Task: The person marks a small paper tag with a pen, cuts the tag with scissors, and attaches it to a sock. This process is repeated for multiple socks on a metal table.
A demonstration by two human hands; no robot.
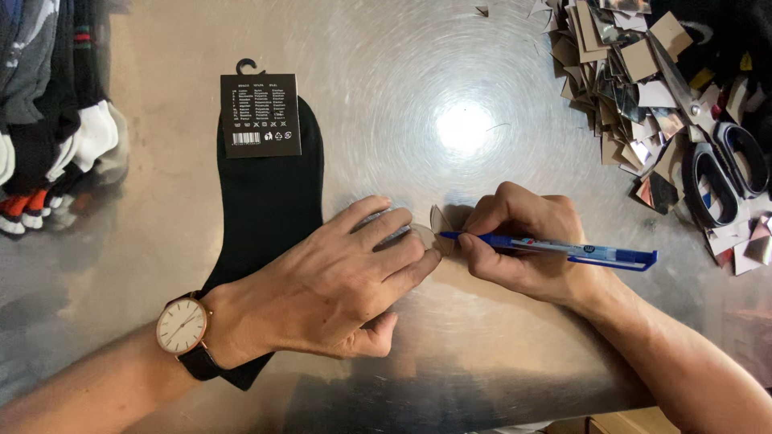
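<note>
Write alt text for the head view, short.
Two bare hands work on a shiny metal table: the left hand, wristwatch on its wrist, pins a small card piece while the right hand puts a blue pen to it. Black socks lie left; scissors and card scraps top right.

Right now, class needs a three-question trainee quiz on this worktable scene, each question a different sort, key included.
1. True or false: the right hand holds a blue pen.
2. What lies under the left hand? A) black sock B) scissors C) towel
3. Which wrist wears the watch?

Key: 1 true; 2 A; 3 left. The scissors lie on the pile of card scraps.
</note>
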